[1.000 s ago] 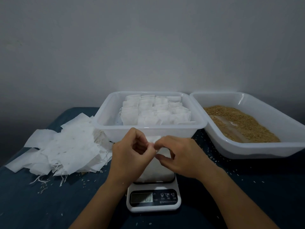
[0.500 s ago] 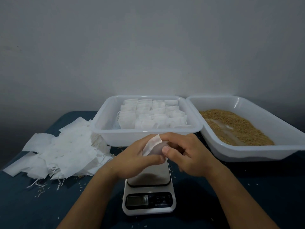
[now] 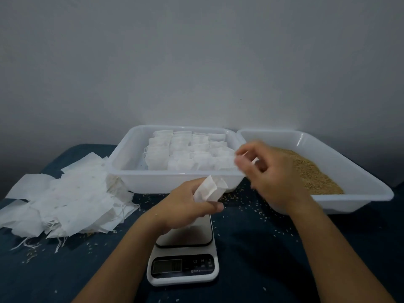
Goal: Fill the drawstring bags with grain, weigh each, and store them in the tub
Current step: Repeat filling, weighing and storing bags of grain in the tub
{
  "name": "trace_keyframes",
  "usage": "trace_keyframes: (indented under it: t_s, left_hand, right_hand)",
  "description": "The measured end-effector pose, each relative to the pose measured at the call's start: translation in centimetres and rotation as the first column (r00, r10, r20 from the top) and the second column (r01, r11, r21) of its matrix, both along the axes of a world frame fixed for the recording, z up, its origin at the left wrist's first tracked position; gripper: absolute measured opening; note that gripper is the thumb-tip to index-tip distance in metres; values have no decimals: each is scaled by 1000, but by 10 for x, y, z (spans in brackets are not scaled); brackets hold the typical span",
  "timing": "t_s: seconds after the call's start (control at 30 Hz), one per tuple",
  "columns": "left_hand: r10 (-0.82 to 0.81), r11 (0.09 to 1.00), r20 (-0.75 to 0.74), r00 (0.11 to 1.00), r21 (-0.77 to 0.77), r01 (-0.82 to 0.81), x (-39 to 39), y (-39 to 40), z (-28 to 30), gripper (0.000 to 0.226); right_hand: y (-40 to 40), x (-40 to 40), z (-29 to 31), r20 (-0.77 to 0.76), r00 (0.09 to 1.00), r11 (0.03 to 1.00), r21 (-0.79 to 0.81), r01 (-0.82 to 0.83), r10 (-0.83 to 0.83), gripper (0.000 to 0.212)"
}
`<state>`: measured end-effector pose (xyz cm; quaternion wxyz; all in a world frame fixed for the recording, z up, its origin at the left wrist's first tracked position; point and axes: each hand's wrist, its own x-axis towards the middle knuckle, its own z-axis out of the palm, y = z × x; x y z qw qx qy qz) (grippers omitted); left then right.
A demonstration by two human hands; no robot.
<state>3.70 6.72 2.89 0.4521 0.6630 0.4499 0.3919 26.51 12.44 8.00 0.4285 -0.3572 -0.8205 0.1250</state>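
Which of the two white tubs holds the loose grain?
The right tub, under the right hand; the tub to its left holds rows of filled white bags.

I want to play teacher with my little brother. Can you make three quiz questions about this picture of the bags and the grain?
1. True or false: the scale has a bag lying on its platform.
2. Which hand grips the bag: A) left hand, B) right hand, C) neither?
3. Fill in: the loose grain lies in the tray to the ____ of the tub of filled bags.

Key
1. False; the platform is bare.
2. A.
3. Right.
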Motion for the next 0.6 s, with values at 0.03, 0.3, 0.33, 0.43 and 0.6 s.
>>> trace_keyframes:
  t_s: [0.03, 0.3, 0.33, 0.43, 0.6]
  left_hand:
    - [31, 999, -3, 999, 11, -31, 1, 0, -4, 17]
    - [249, 956, -82, 965, 180, -232, 9, -2, -21, 26]
    - [281, 943, -86, 956, 211, -258, 9, -2, -22, 24]
    - [349, 914, -100, 932, 258, -314, 7, -4, -24, 26]
    - [353, 915, -97, 930, 245, -322, 3, -7, -27, 22]
  right_hand:
    - [16, 12, -1, -24, 984, 984, 16, 175, -175, 14]
    - [113, 101, -30, 769, 503, 621, -180, 763, -395, 33]
    - [115, 101, -34, 791, 496, 617, -199, 762, -358, 28]
    - [118, 97, -37, 838, 449, 603, -191, 775, -311, 29]
    - [114, 93, -28, 838, 430, 598, -162, 785, -337, 36]
